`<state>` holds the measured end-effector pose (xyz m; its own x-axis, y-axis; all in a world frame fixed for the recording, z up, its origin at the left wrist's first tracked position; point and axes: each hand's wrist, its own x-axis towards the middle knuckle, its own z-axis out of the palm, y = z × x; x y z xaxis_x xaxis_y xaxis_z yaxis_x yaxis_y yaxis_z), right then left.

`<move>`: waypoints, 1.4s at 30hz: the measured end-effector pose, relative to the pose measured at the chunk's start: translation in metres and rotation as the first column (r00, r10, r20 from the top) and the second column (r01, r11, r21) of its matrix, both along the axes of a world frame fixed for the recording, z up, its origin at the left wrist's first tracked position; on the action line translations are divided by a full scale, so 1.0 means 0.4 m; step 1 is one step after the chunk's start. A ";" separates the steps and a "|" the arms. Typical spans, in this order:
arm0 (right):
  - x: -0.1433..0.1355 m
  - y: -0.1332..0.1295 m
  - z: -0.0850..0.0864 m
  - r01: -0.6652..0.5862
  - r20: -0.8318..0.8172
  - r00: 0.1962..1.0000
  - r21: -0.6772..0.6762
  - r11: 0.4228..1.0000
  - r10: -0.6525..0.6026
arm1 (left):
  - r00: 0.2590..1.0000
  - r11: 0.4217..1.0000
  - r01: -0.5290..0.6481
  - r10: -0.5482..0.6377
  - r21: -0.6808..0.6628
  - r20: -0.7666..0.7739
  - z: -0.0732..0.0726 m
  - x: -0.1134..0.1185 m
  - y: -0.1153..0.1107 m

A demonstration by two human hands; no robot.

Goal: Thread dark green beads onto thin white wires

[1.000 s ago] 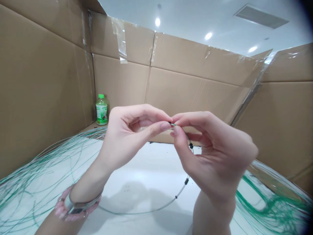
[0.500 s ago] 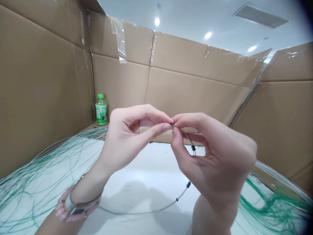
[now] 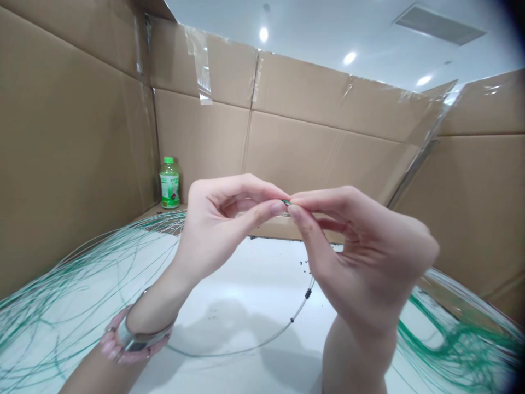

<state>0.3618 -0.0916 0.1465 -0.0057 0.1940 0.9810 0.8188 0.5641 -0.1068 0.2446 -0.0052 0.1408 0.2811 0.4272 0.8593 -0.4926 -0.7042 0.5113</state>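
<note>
In the head view, my left hand [image 3: 221, 232] and my right hand [image 3: 361, 257] meet fingertip to fingertip above the white tabletop [image 3: 229, 268]. Thumb and forefinger of each pinch a short bit of thin green wire [image 3: 286, 202] that shows between them. Below my right hand a thin pale wire [image 3: 246, 351] curves down to the left and passes behind my left wrist. It carries a cluster of small black rings [image 3: 308, 294] and a single black bead [image 3: 292, 320]. Whether both are one wire is hidden by my hands.
Many loose green and white wires [image 3: 82, 284] spread along the left side. A bundle of green wires [image 3: 459, 345] lies at the right. A green bottle [image 3: 169, 183] stands in the back left corner. Cardboard walls [image 3: 311, 142] enclose the table. Tiny black bits [image 3: 304, 266] lie beyond my right hand.
My right fingers have shifted and closed up over the wire, so less of it shows. The beaded stretch formerly seen between my right thumb and fingers is hidden. The lower wire has swung slightly left.
</note>
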 end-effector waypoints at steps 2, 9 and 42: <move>0.002 0.002 0.001 -0.047 -0.036 0.998 -0.002 0.999 0.047 | 1.000 1.000 -0.008 0.008 0.004 0.008 -0.001 0.004 -0.002; 0.006 0.005 0.005 -0.115 -0.056 0.992 0.009 0.993 0.115 | 0.997 0.997 -0.075 0.075 0.011 0.017 -0.005 0.009 -0.010; -0.012 0.028 0.000 -0.276 -0.184 0.947 -0.053 0.960 0.262 | 0.994 1.000 0.028 -0.026 -0.013 0.110 -0.002 0.012 -0.009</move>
<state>0.3570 -0.0805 0.1465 0.1007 0.2837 0.9536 0.6029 0.7450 -0.2853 0.2494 -0.0088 0.1401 0.1970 0.4332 0.8795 -0.5649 -0.6831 0.4629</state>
